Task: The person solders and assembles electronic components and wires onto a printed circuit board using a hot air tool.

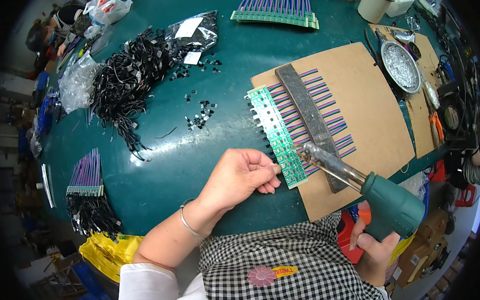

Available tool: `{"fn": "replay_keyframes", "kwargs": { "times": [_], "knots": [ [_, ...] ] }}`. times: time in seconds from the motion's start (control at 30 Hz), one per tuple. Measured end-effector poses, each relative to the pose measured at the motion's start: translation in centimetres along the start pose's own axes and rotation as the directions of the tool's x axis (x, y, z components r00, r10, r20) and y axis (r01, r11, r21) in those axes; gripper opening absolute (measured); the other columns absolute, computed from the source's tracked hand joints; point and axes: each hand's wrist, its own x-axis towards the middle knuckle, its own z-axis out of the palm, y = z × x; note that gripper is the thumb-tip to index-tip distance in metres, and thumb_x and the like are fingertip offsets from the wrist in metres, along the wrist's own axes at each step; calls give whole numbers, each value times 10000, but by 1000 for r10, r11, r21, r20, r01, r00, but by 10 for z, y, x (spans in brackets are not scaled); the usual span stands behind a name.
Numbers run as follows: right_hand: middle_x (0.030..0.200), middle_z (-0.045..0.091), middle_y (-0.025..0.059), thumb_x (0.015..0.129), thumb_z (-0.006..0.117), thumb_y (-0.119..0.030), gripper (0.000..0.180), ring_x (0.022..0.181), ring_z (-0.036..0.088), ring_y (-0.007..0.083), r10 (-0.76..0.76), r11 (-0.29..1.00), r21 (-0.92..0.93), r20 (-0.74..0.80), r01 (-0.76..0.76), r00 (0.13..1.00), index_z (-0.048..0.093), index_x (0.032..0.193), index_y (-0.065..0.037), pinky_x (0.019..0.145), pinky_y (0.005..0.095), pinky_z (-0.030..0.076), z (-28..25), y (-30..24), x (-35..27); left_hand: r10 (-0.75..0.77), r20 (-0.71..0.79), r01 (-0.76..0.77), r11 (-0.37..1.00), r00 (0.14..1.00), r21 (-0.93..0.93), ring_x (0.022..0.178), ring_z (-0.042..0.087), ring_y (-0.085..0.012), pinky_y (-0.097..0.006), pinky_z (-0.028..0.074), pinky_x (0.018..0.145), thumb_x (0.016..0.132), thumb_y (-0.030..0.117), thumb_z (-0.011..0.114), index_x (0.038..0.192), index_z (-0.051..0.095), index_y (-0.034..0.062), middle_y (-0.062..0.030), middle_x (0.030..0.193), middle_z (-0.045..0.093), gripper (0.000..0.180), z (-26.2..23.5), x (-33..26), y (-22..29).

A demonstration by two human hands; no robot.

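While the right hand [374,246] is wrapped tight around the green grip of a soldering gun [361,184], its metal tip rests at the near end of the green circuit-board strip [274,134]. The left hand [240,174] lies curled, fingertips pressing the strip's near edge against the brown cardboard sheet [368,110]. The strip lies partly on that sheet, partly on the green table [196,152]; purple wires [316,110] fan from it under a dark flat bar [308,114].

Risk, as judged: the left fingertips sit just beside the hot tip, so a slip of either hand could burn them. If the strip shifts under the press, solder may bridge neighbouring pads. The bar, if nudged, could let wires spring loose.

Farther out: loose small black parts [200,117] on the table, a tangle of black wires [128,80], and a dark plastic bag [193,33] with two white rectangular labels. A clear bag [76,82] lies at far left. A second strip with purple wires [276,9] lies at the far edge.
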Motion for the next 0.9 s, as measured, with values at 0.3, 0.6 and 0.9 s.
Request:
{"fn": "replay_keyframes", "kwargs": {
  "times": [0.3, 0.6, 0.9],
  "knots": [
    [1026, 528, 213, 676, 653, 75, 533, 587, 558, 176, 152, 988, 3, 38, -152, 988, 419, 1153, 116, 488, 274, 495, -8, -3, -10, -14, 2, 14, 1000, 1000, 3, 589, 602, -97, -208, 507, 575, 845, 94, 607, 792, 608, -31, -79, 696, 647, 135, 0, 2, 0],
    [946, 527, 164, 686, 638, 88, 446, 607, 565, 173, 191, 981, 18, 43, -192, 981, 456, 1092, 79, 501, 279, 502, -4, 2, -9, 4, -12, -4, 1000, 1000, -22, 587, 601, -98, -205, 505, 569, 842, 85, 607, 795, 607, -31, -81, 690, 643, 126, 2, 0, -2],
    [686, 545, 107, 705, 635, 53, 386, 552, 549, 162, 219, 974, -76, 105, -211, 970, 462, 1050, 68, 498, 266, 491, -13, 9, -10, 18, -40, -20, 999, 999, -43, 584, 599, -100, -207, 505, 564, 839, 72, 601, 794, 605, -36, -83, 690, 642, 117, 2, 0, -4]
  ]
}}
